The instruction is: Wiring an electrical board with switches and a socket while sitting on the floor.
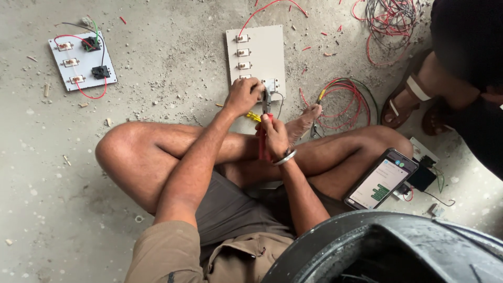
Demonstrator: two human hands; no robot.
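Seated cross-legged on a rough concrete floor (173, 99) strewn with grit and red wire offcuts. Left hand (242, 97) closed over the lower edge of a pale board (264, 50) lying flat ahead of the knees, a column of small switches down its left side. Right hand (273, 137) wrapped tight round the red handles of a pair of pliers (265, 105), tips up at a small fitting near the board's lower right corner (contact too small to tell). Just right of the board, a coil of red wire (343, 102). Toward the floor's upper left, a second board (83, 60) with switches and black sockets. On the right thigh, a lit phone (381, 178). At upper right, another person's sandalled foot (406, 99).
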